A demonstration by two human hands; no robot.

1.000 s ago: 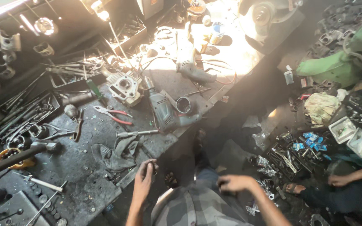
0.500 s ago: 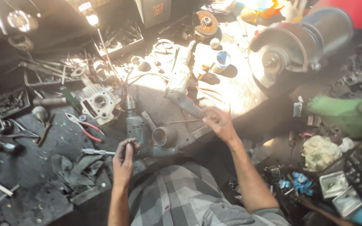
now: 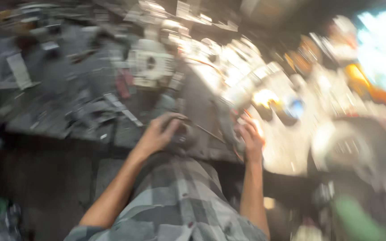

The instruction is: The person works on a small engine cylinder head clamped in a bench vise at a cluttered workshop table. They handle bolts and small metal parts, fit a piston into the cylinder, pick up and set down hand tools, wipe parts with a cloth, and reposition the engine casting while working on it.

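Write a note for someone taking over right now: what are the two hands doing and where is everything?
Left hand: curled over a small dark round part at the near edge of the workbench; the picture is too blurred to tell if the grip is closed.
Right hand: fingers up against a grey elongated metal piece; grip unclear.
Beyond the hands: a pale finned engine block and red-handled pliers among scattered tools.
Done: both hands are on the parts.
Left: cannot be told, because the view is motion-blurred.
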